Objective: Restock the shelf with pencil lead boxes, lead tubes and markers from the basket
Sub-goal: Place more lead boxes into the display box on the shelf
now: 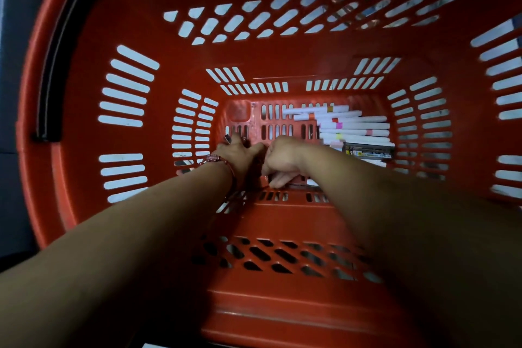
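Markers point(356, 128): about seven, white barrels with coloured bands, lying loose on the floor of the red basket point(282, 223), just beyond and to the right of the right hand point(282, 159).
Orientation: side by side and roughly parallel, long axes running across the basket floor from the hands out toward the right wall. The coloured bands sit nearer the end that faces the hands. Which end is the cap cannot be told.

Lead box point(367, 151): dark with yellow print, flat on the floor, directly right of the right hand and against the nearest marker, long axis the same way. Lead tubes: none identifiable.

Hands: both reach down to the basket floor, close together, thumbs nearly meeting. The left hand point(240, 154), with a red bracelet point(215, 158) at the wrist, has its fingers stretched forward onto the floor and holds nothing visible. The right hand has its fingers curled under; whether they pinch an item cannot be told, as blur and the knuckles hide it.

Step in hand, as judged: picking stock out of the basket; shelf not in view.

Next move, as judged: close the fingers across the barrels or the box, gather them along their length, and lift clear of the walls.
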